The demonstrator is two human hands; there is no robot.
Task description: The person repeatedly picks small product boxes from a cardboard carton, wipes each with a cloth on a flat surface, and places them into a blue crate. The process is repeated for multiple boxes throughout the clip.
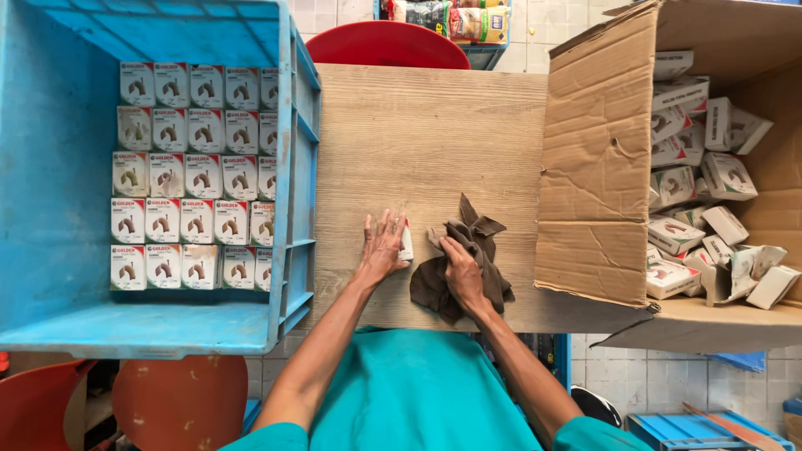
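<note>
Left hand pins a small box flat on the surface — your right hand grips a brown rag beside it.

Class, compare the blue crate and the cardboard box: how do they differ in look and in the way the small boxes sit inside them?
The blue crate is rigid plastic; the cardboard box is brown, creased and torn at a flap. In the crate the small boxes stand in neat rows, all facing one way; in the cardboard box the small boxes lie in a loose jumble. Both lie on their sides, openings toward the camera, holding the same kind of small white boxes.
</note>
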